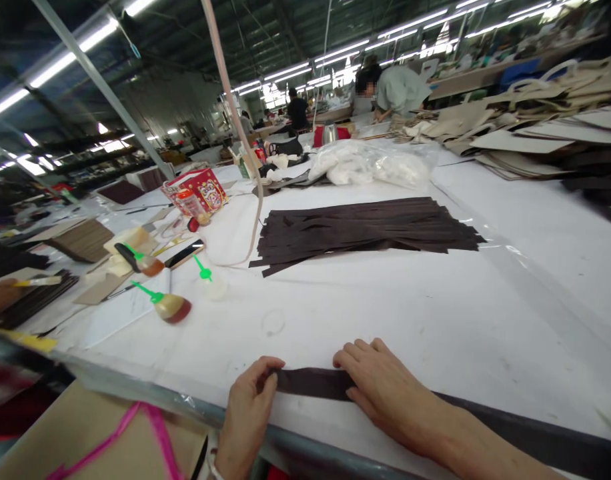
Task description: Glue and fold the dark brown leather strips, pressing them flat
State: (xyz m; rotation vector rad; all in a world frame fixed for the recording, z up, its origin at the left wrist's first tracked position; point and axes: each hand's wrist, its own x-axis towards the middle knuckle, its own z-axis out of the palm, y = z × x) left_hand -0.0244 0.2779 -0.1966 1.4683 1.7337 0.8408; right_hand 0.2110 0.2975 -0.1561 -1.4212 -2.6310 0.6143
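Observation:
A long dark brown strip [310,383] lies flat along the near edge of the white table [385,300]. My left hand [248,407] pinches the strip's left end between thumb and fingers. My right hand [385,387] lies flat on top of the strip just to the right, fingers together and pressing down. The strip runs on to the right under my right forearm. A pile of several similar dark strips [365,230] lies in the middle of the table, beyond both hands.
Glue bottles with green nozzles [168,305] lie at the left, near a phone [184,253] and a red carton [195,190]. A clear bag of white material [370,163] sits behind the pile. Stacked bags [545,127] fill the right. Other people work in the background.

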